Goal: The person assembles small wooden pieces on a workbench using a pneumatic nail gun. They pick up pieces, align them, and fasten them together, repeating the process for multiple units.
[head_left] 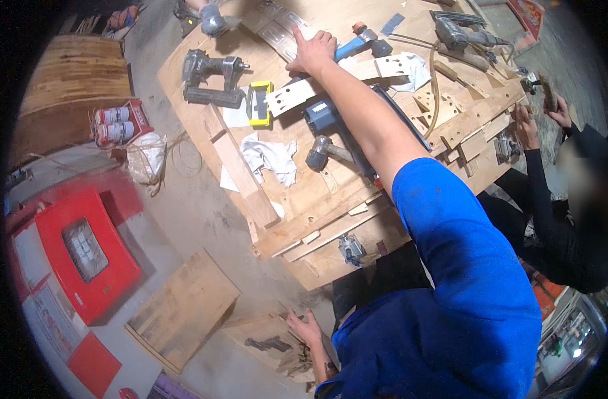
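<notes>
My right hand (312, 52) reaches across the workbench (184, 60) with its fingers spread. It lies over the edge of some clear plastic packs (277, 33), next to a blue-handled hammer (357, 43). Below my right wrist is a curved pale wooden piece (294, 96) with drilled holes, partly covered by my forearm. My left hand (307, 327) hangs low beside the bench with its fingers apart, nothing visible in it. Near it is a wooden box (250, 326) with dark tools (267, 344) in it.
On the bench lie a nail gun (214, 76), a yellow-framed case (260, 103), a mallet (324, 153), white rags (270, 156), a long wooden strip (247, 173) and a drill (457, 33). Another person (550, 219) works at the right. A red panel (84, 253) stands left.
</notes>
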A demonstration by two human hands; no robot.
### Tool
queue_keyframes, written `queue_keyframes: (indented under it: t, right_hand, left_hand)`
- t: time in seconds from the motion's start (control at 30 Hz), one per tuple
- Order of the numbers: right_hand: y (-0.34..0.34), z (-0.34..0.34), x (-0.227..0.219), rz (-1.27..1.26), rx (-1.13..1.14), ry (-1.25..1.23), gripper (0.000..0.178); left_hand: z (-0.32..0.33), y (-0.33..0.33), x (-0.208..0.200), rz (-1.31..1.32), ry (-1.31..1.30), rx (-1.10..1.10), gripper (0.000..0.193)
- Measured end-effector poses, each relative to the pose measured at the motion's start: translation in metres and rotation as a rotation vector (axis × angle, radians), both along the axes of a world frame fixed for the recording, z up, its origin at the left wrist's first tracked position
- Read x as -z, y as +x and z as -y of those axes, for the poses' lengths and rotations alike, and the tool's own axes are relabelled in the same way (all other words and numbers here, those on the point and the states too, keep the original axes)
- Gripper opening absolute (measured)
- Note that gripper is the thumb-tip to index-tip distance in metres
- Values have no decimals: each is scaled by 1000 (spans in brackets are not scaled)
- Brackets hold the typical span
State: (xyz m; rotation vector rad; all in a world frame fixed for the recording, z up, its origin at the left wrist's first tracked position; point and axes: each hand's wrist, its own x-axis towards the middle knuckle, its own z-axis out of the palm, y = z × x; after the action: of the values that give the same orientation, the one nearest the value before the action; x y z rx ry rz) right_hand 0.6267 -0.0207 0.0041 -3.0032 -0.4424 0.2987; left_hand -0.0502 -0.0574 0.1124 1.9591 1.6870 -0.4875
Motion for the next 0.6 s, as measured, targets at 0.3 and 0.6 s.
queue_keyframes:
  t: [0.3, 0.6]
  right_hand:
    - [-56, 32, -93, 43, -263, 214, 123]
    - [-365, 76, -138, -134, -310, 103, 120]
  left_hand:
    - [7, -29, 13, 144, 25, 10, 68]
    - [-97, 60, 21, 656, 243, 296, 52]
